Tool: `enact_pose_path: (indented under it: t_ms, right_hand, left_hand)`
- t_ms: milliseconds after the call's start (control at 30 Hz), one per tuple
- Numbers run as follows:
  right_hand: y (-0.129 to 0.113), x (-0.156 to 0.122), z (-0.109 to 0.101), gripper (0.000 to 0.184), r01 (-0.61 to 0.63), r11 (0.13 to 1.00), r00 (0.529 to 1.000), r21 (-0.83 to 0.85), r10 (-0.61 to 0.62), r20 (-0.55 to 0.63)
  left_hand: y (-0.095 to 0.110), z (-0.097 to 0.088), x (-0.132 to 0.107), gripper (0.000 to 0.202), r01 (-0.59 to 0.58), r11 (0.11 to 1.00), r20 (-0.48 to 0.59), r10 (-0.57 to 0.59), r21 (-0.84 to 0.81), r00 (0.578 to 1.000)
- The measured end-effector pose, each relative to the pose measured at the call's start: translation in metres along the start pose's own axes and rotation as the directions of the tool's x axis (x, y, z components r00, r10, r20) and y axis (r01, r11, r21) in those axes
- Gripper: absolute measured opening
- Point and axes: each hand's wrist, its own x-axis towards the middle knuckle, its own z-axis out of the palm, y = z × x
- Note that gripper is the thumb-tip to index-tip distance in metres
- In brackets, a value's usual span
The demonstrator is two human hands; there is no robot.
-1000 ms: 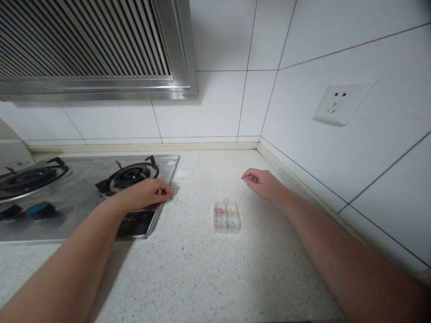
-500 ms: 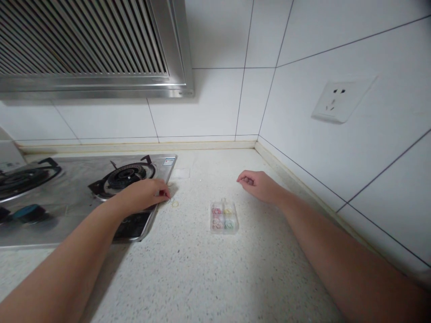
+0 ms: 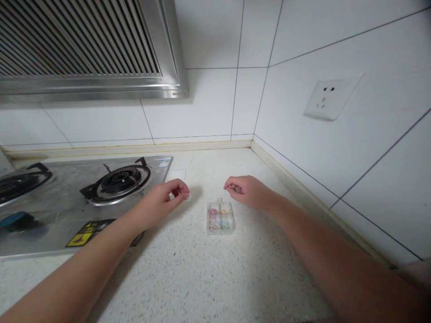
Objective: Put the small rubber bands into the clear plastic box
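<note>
Left hand (image 3: pixel 164 200): thumb and finger pinch a pale band (image 3: pixel 188 197) above the counter (image 3: pixel 188 273), left of the box (image 3: pixel 220 232). The band is probably light, soft and springy, best gripped by its rim. Right hand (image 3: pixel 248 191): fingers curled together; whether they hold anything cannot be told.

The left hand (image 3: pixel 163 198) has lifted, apparently, a ring (image 3: pixel 188 197).

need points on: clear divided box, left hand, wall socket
Clear divided box (image 3: pixel 221 232): head view, on its front wall.
Left hand (image 3: pixel 163 199): head view, on the back of the hand.
Wall socket (image 3: pixel 326 99): head view, middle of the faceplate.
</note>
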Motion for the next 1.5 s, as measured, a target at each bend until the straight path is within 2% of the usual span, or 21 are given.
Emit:
enact_pose_path:
  t_ms: [67, 133, 300, 467, 633, 833, 1100, 1500]
  right_hand:
    - [-0.01, 0.0, 0.002, 0.017, 0.032, 0.999, 0.999, 0.008, -0.032, -0.012]
    - [-0.019, -0.001, 0.005, 0.017, 0.06, 0.997, 0.998, 0.051, -0.059, -0.008]
    - [-0.038, -0.006, 0.009, 0.013, 0.059, 0.961, 0.998, 0.272, -0.066, 0.018]
    - [-0.05, -0.009, 0.005, 0.014, 0.045, 0.898, 0.996, 0.437, -0.072, 0.045]
    - [-0.05, -0.008, 0.005, 0.014, 0.024, 0.893, 0.999, 0.449, -0.034, 0.015]
    - [-0.046, -0.007, 0.005, 0.014, 0.006, 0.888, 1.0, 0.46, 0.003, -0.018]
    - [-0.044, -0.008, 0.008, 0.011, -0.018, 0.868, 1.0, 0.496, 0.014, 0.012]
    - [-0.047, -0.011, 0.011, 0.013, -0.075, 0.829, 0.997, 0.554, 0.055, 0.053]
  left_hand:
    - [0.013, 0.016, 0.0, 0.02, 0.004, 0.984, -0.064, -0.016, -0.179, 0.998]
    - [0.023, 0.031, 0.0, 0.019, 0.026, 0.954, -0.07, -0.049, -0.298, 0.996]
    - [0.034, 0.058, 0.001, 0.019, 0.072, 0.866, -0.063, -0.118, -0.494, 0.991]
    - [0.035, 0.07, 0.001, 0.023, 0.075, 0.801, -0.066, -0.141, -0.595, 0.988]
    - [0.034, 0.075, 0.0, 0.022, 0.047, 0.779, -0.095, -0.135, -0.626, 0.986]
    - [0.032, 0.075, -0.003, 0.019, 0.062, 0.786, -0.075, -0.137, -0.614, 0.988]
    - [0.038, 0.07, -0.002, 0.02, 0.093, 0.739, -0.06, -0.177, -0.668, 0.982]
    - [0.031, 0.07, -0.004, 0.018, 0.038, 0.758, -0.064, -0.105, -0.651, 0.992]
